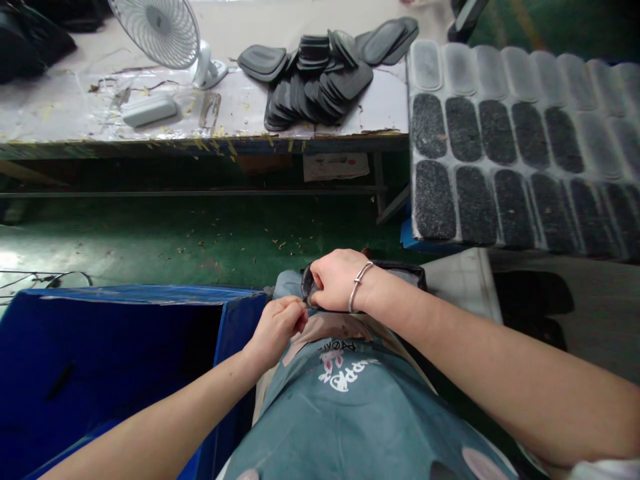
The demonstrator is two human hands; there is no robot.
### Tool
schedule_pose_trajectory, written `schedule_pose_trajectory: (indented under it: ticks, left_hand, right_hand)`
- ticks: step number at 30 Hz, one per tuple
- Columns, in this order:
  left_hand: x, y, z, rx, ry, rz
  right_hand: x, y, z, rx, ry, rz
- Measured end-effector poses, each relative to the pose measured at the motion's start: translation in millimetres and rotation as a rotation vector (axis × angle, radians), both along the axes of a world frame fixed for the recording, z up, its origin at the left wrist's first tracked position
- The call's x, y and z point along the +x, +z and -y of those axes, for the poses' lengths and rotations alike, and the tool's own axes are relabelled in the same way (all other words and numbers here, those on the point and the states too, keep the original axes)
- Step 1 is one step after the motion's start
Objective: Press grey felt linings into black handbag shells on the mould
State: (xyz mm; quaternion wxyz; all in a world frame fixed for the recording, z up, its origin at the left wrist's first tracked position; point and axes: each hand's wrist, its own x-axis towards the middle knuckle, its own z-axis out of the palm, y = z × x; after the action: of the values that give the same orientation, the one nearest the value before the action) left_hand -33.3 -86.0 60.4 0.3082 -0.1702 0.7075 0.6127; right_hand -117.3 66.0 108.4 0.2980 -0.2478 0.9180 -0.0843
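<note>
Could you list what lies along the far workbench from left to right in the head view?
White remote-like case → white desk fan → pile of dark pads → sheet of oval pads.

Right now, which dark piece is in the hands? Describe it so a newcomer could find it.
Start at the long worktable with the white fan and the heap of dark pads, then drop to the grey-green apron in the lap. The dark piece sits at its top edge, gripped by the right hand and pinched by the left hand. It alone is held.
</note>
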Motion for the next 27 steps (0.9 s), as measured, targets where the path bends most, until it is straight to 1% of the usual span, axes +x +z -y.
schedule_pose_trajectory:
  ticks: [5,9,11,20,27]
  left_hand:
    - [4,0.1,1,-0.014,0.030,-0.017]
    - [3,0.2,1,-0.051,-0.037,0.002]
    - [1,-0.5,-1,-0.061,-0.046,0.015]
    - [-4,4.0,-11,-0.071,0.063,0.054]
    - [-2,2.1,-13,-0.064,0.124,0.058]
  right_hand:
    - [2,-0.2,-1,0.022,-0.026,0.010]
    - [-1,-0.4,-2,0.001,0.015,0.001]
    - [-1,-0.1,-1,0.000,0.015,-0.002]
    - [1,1.5,1,-0.002,-0.049,0.010]
    - [3,5.0,5,0.032,-0.046,0.002]
